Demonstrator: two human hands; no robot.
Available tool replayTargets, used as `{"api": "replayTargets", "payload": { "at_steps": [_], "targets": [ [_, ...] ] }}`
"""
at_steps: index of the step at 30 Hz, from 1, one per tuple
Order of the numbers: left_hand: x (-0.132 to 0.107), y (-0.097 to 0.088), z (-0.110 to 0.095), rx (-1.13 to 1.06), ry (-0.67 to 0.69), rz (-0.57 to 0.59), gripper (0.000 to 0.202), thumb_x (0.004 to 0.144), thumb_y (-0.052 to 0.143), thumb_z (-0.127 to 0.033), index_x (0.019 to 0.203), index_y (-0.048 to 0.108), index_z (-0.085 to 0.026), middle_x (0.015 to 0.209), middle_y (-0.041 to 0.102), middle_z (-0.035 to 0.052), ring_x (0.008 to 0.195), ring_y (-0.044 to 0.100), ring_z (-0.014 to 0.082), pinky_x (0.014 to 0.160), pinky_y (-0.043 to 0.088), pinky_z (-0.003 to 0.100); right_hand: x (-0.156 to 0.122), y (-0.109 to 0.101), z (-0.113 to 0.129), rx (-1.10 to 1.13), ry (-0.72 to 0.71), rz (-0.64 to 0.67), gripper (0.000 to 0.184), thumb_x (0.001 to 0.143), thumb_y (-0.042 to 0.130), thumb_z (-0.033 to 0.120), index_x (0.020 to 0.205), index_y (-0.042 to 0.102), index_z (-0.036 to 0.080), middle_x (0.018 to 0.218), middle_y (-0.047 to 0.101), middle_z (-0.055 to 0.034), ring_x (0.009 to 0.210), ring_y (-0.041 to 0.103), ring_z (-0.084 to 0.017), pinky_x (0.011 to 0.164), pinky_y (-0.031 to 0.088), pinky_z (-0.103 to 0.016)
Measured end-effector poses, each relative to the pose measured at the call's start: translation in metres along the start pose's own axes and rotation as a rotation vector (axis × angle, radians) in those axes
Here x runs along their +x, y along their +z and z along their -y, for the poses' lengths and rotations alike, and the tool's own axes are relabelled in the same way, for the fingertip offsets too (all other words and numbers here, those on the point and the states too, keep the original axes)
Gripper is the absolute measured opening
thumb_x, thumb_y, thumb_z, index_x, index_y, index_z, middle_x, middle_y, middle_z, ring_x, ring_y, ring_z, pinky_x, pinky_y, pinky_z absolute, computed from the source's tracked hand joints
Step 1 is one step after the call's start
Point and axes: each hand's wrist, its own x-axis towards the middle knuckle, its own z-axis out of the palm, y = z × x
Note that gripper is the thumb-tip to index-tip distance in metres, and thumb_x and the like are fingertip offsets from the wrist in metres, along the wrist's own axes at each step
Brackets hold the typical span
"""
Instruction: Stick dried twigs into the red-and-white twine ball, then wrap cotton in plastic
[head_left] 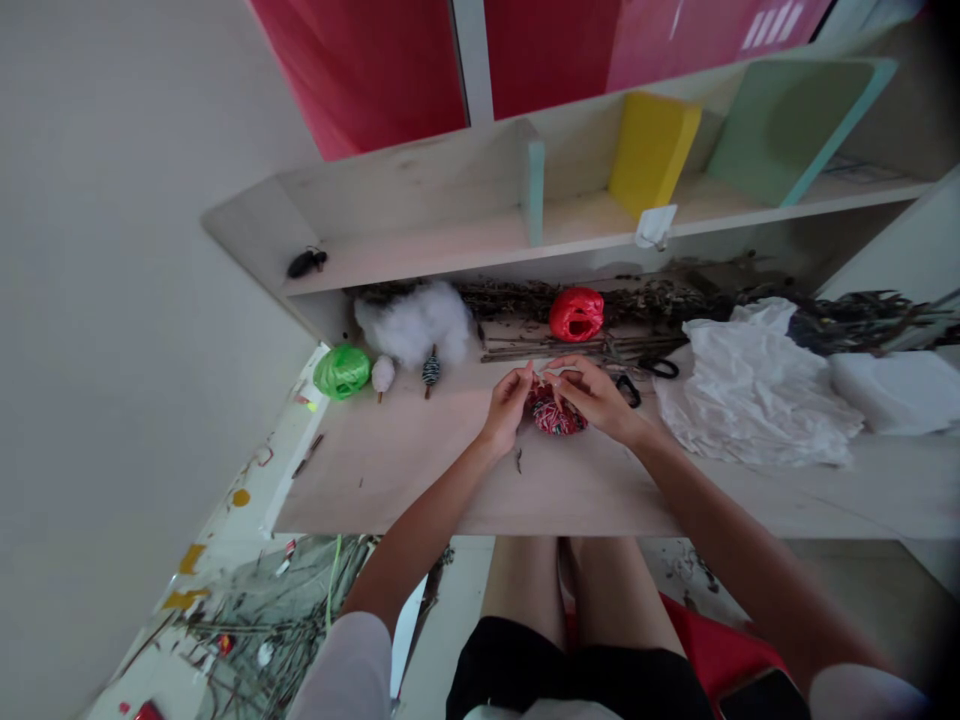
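My left hand (508, 405) and my right hand (594, 397) meet over a small ball of red, white and dark twine (555, 417) that lies on the pale wooden desk (420, 470). Both hands have their fingers pinched together at the top of the ball, seemingly on a thin strand that is too small to make out. The ball rests partly under my right palm.
A red raffia ball (576, 314), a green one (342, 371), white stuffing (417, 320), two small wrapped sticks (430, 371), dry twigs (570, 348), black scissors (651, 368) and crumpled white paper (754, 385) lie on the desk. A shelf (480, 245) with yellow (651, 150) and green (795, 125) blocks stands behind.
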Motion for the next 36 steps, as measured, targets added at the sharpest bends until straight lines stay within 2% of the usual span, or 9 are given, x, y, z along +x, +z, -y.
{"api": "replayTargets", "payload": {
  "at_steps": [9,36],
  "targets": [
    [-0.0010,0.0013,-0.0011,0.016,-0.015,-0.003,0.043,0.071,0.069,-0.058,0.065,0.056,-0.017,0.062,0.048,-0.0035,0.062,0.040,0.0095,0.068,0.035,0.024,0.0003,0.0000,-0.0017,-0.006,-0.008,0.001,0.041,0.080,0.062,0.056,0.098,0.048,0.021,0.054,0.053,0.0070,0.047,0.048,-0.010,0.047,0.036,-0.023],
    [-0.0011,0.0034,-0.0045,0.005,-0.031,0.001,0.043,0.069,0.071,-0.057,0.062,0.058,-0.017,0.062,0.049,-0.0031,0.062,0.042,0.0094,0.072,0.038,0.024,0.0008,0.0003,-0.0049,-0.010,-0.012,-0.021,0.040,0.082,0.060,0.055,0.100,0.049,0.021,0.052,0.050,0.0078,0.046,0.044,-0.009,0.047,0.031,-0.024]
  ]
}}
